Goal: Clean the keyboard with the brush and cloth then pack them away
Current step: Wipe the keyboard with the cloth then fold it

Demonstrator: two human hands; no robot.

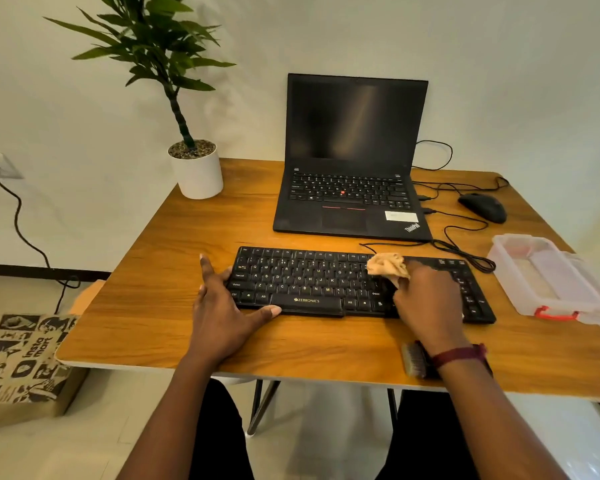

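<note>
A black keyboard [312, 282] lies across the middle of the wooden table [160, 271]. My left hand [222, 306] rests flat at the keyboard's left end, fingers straight, thumb along its front edge. My right hand [426, 303] grips a crumpled tan cloth [387, 266] and holds it on the keys right of centre. A small brush [413, 360] with pale bristles lies on the table near the front edge, partly hidden under my right wrist.
An open clear plastic box [548, 282] with a red latch stands at the right. Behind the keyboard are an open black laptop [350, 188], a black mouse [482, 207] and loose cables [465, 251]. A potted plant [196, 171] stands back left. A paper bag [25, 365] sits on the floor.
</note>
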